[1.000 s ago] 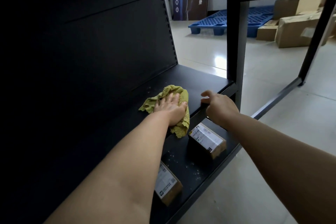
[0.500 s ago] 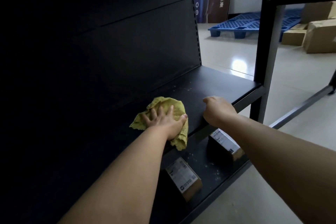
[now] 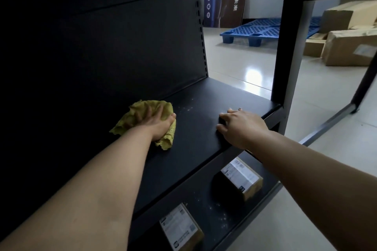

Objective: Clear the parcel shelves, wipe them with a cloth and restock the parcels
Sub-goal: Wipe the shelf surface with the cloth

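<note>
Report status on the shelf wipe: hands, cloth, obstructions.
Left hand flat on the yellow cloth, pressing it to the upper shelf. Right hand resting on the shelf front. Two parcels on the lower shelf; only white specks ahead of the cloth.

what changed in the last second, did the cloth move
The left hand pushed the yellow cloth back from the front edge of the shelf toward its back panel. The right hand shifted from the edge onto the top. Both parcels below stayed put.
</note>
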